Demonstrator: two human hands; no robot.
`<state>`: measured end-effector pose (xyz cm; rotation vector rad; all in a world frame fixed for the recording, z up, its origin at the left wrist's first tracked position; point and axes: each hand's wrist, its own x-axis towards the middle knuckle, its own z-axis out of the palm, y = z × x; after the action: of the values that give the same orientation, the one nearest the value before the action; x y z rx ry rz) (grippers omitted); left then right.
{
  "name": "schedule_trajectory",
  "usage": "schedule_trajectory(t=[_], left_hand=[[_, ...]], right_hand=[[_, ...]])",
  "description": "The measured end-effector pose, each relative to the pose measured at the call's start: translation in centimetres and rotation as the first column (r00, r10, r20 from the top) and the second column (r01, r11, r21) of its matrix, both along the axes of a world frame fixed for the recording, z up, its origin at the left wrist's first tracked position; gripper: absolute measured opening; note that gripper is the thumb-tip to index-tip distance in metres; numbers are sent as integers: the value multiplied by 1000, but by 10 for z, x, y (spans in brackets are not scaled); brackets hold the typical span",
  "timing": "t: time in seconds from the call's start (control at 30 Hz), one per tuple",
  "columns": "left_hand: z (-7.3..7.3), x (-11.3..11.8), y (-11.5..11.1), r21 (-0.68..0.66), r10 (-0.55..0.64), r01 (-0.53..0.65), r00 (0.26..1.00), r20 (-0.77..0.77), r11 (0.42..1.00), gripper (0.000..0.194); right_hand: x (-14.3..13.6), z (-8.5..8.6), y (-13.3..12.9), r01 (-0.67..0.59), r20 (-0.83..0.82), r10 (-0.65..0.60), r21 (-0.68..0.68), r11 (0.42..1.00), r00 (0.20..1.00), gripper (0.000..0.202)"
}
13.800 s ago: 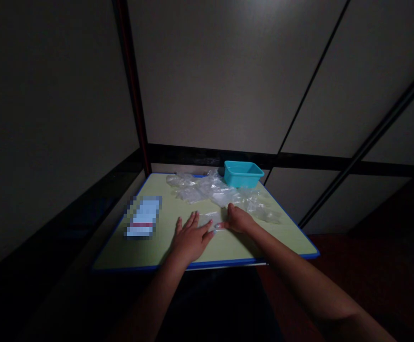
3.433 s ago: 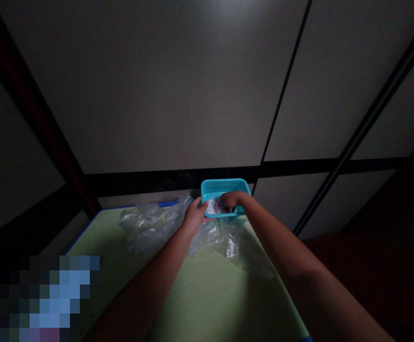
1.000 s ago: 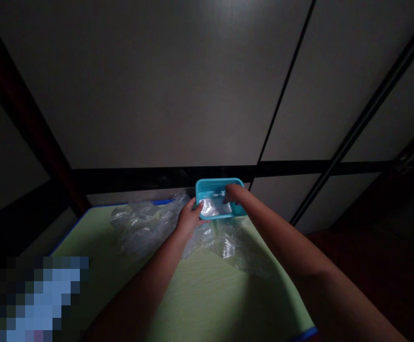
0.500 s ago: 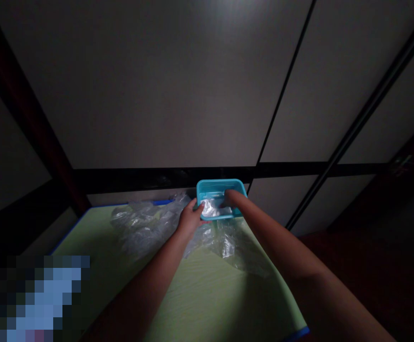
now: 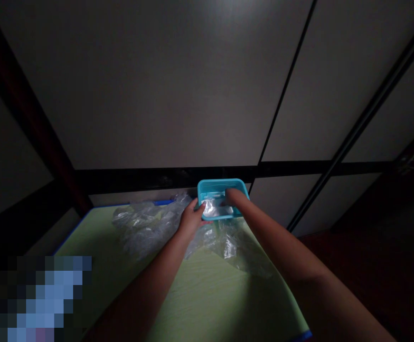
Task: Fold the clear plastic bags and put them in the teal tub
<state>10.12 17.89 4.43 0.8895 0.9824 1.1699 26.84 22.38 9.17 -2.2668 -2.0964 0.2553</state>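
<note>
A turquoise plastic basket (image 5: 223,182) sits at the far edge of the green table. My left hand (image 5: 192,216) grips its left side, the thumb over the rim near the front left corner. Inside the basket lies shiny clear plastic (image 5: 216,208). My right hand (image 5: 232,195) reaches down into the right part of the basket; its fingers are hidden in shadow, and whether they hold anything cannot be seen. Crumpled clear plastic film (image 5: 146,232) spreads over the table to the left of the basket and in front of it.
The green table (image 5: 200,304) has blue edging. Behind it stand large pale cabinet panels (image 5: 164,95) with dark strips. Something blue (image 5: 163,202) lies at the table's back edge. A dark reddish floor shows at the right. The lower left corner is pixelated.
Almost nothing differs. The view has shifted very slightly, and my right hand has moved a little within the basket.
</note>
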Motion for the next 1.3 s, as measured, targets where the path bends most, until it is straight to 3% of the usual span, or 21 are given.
schedule_trajectory(t=[0.17, 0.4, 0.77, 1.0, 1.13, 1.3], left_hand=[[1, 0, -1, 8, -16, 16, 1000, 2, 1000, 35], [2, 0, -1, -4, -9, 9, 1000, -2, 1000, 33], [0, 0, -1, 0, 0, 0, 1000, 4, 1000, 33], [0, -1, 1, 16, -19, 19, 1000, 8, 1000, 31], [0, 0, 0, 11, -16, 16, 1000, 10, 1000, 32], [0, -1, 0, 36, -50, 50, 999, 4, 998, 34]], right_hand=[[-10, 3, -7, -101, 121, 89, 91, 991, 989, 52], [-17, -3, -2, -248, 153, 232, 94, 964, 961, 30], [-16, -16, 5, -264, 103, 252, 118, 957, 962, 26], [-8, 6, -6, -231, -76, 247, 168, 958, 966, 32], [-2, 20, -7, -270, -290, 254, -16, 963, 923, 30], [1, 12, 2, -377, -512, 170, -333, 864, 842, 31]])
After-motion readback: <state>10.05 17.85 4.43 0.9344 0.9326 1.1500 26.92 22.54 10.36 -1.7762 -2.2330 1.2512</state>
